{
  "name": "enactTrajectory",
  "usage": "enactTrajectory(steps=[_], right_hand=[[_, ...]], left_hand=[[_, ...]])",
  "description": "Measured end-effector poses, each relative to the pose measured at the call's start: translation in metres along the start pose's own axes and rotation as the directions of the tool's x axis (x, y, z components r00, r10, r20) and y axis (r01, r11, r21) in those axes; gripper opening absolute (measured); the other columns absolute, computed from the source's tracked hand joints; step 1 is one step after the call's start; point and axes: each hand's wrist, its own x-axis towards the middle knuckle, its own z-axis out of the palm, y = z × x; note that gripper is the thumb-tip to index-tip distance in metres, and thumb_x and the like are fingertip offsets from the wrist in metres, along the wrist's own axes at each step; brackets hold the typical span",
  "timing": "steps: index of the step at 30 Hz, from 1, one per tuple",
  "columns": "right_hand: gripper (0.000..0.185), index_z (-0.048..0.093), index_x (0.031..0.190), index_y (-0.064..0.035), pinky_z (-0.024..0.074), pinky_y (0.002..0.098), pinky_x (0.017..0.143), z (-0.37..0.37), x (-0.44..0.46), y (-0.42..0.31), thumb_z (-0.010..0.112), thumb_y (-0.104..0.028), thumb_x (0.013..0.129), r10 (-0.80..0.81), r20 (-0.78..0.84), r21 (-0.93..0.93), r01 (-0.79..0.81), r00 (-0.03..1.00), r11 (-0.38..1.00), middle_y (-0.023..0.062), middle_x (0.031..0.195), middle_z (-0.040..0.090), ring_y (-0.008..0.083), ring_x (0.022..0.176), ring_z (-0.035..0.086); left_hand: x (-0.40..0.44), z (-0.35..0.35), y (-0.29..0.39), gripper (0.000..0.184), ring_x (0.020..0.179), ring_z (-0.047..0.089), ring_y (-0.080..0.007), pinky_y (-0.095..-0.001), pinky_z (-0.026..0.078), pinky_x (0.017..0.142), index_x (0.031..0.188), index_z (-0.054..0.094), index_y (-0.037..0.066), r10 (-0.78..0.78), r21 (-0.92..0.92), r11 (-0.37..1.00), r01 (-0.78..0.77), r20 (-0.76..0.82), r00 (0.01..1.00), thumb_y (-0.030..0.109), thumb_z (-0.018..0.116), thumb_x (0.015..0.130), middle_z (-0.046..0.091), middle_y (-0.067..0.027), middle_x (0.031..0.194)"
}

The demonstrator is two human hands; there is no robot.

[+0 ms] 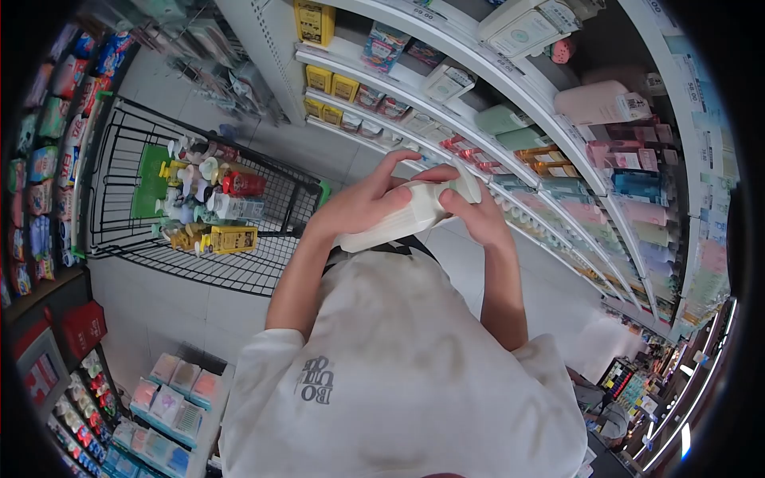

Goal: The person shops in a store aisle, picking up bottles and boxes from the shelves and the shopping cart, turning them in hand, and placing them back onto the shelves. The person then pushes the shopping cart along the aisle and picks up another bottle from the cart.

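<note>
Two bare hands had one white bottle [418, 215] between them, up in front of the wearer's shirt [422, 342]. The left hand [368, 203] gripped the bottle's body, its thumb laid along the near side and a finger arched above it. The right hand [480, 219] was closed about the top end, its thumb pressing near the neck; how its other fingers lay underneath could not be told. The bottle lay tilted, its base under the left palm and its top by the right fingers. To the left of the left fingers, well apart from them, stood a wire cart [279, 191], already part filled with bottles and packs, among them a yellow pack [231, 239] and a red container [243, 185]. Beyond and to the right of the right fingers ran a shelf [522, 84] with rows of goods. As far as could be judged, picking up was done and the handling was midway: the bottle was fully in the fingers, not yet set down on either shelf or cart.
</note>
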Motion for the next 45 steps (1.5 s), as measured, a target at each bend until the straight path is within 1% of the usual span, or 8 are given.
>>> enactTrajectory(steps=[3,5,7,10,16,28,36,45], right_hand=[[0.055,0.06,0.111,0.0018,0.0443,0.032,0.089,-0.015,-0.008,0.015,0.062,-0.044,0.082,-0.017,-0.101,-0.022,0.015,0.995,1.0,0.0122,0.111,0.061,0.0198,0.103,0.057],[0.035,0.062,0.109,0.0024,0.0476,0.0292,0.08,-0.023,-0.007,0.018,0.058,-0.024,0.087,-0.041,-0.175,0.108,0.061,0.984,0.992,0.0104,0.105,0.064,0.0158,0.092,0.06],[0.036,0.062,0.109,0.0021,0.046,0.0297,0.083,-0.031,-0.008,0.03,0.056,-0.026,0.088,-0.044,-0.227,0.1,0.068,0.973,0.993,0.0104,0.104,0.064,0.0162,0.093,0.059],[0.036,0.062,0.111,0.0027,0.0439,0.0294,0.086,-0.042,-0.007,0.045,0.058,-0.025,0.087,0.012,-0.403,0.155,0.055,0.915,0.986,0.0102,0.104,0.064,0.0166,0.095,0.058],[0.049,0.053,0.124,-0.0035,0.043,0.0378,0.092,-0.072,0.008,0.085,0.063,-0.032,0.086,0.034,-0.801,0.203,0.217,0.598,0.955,0.0089,0.123,0.053,0.0206,0.114,0.05],[0.037,0.055,0.12,-0.0062,0.0486,0.0381,0.085,-0.113,0.059,0.075,0.06,-0.019,0.085,0.09,-0.936,0.197,0.294,0.34,0.935,0.0106,0.117,0.055,0.0221,0.108,0.054],[0.031,0.057,0.114,-0.0009,0.0482,0.0316,0.082,-0.127,0.095,0.091,0.061,-0.01,0.085,-0.134,-0.953,-0.004,0.433,0.271,0.901,0.013,0.108,0.06,0.0196,0.096,0.059],[0.033,0.061,0.111,0.0014,0.0454,0.0285,0.083,-0.147,0.12,0.101,0.066,-0.011,0.081,-0.328,-0.912,-0.287,0.19,0.244,0.939,0.011,0.102,0.063,0.0167,0.09,0.059]], left_hand=[[0.017,0.008,0.005,0.066,0.101,0.056,-0.0221,-0.0327,0.042,0.089,0.144,0.019,0.009,-0.018,0.134,0.991,0.02,-0.016,1.0,0.034,0.052,0.092,0.059,-0.0191,0.114],[0.033,0.006,0.006,0.069,0.1,0.058,-0.023,-0.0335,0.043,0.089,0.145,0.02,0.009,-0.115,0.193,0.974,0.118,-0.032,0.993,0.036,0.055,0.091,0.061,-0.0181,0.112],[0.042,0.006,-0.003,0.053,0.095,0.059,-0.0174,-0.0292,0.043,0.086,0.138,0.035,0.007,-0.078,0.221,0.97,0.098,-0.097,0.992,0.03,0.053,0.094,0.065,-0.0119,0.103],[0.056,-0.003,-0.016,0.014,0.086,0.058,-0.0126,-0.0271,0.045,0.079,0.096,0.055,0.001,0.108,0.133,0.99,-0.045,-0.515,0.85,0.013,0.048,0.096,0.064,-0.0071,0.088],[0.012,-0.042,-0.046,0.035,0.057,0.039,-0.0114,-0.0262,0.034,0.057,0.066,0.037,0.008,0.117,-0.045,0.974,-0.22,-0.735,0.668,0.021,0.043,0.099,0.041,-0.0016,0.061],[-0.054,-0.044,-0.076,0.029,0.052,0.034,-0.0086,-0.0237,0.028,0.051,0.074,0.044,0.008,-0.069,-0.183,0.972,-0.15,-0.825,0.561,0.023,0.044,0.099,0.037,0.0014,0.057],[-0.07,-0.045,-0.08,0.011,0.053,0.037,-0.0067,-0.0222,0.03,0.051,0.088,0.05,0.006,-0.067,-0.165,0.977,-0.138,-0.843,0.533,0.015,0.051,0.096,0.042,0.0025,0.058],[-0.086,-0.046,-0.074,0.03,0.054,0.039,-0.0088,-0.0234,0.032,0.053,0.072,0.043,0.008,-0.107,-0.213,0.969,-0.123,-0.817,0.567,0.022,0.042,0.099,0.042,0.0011,0.058]])
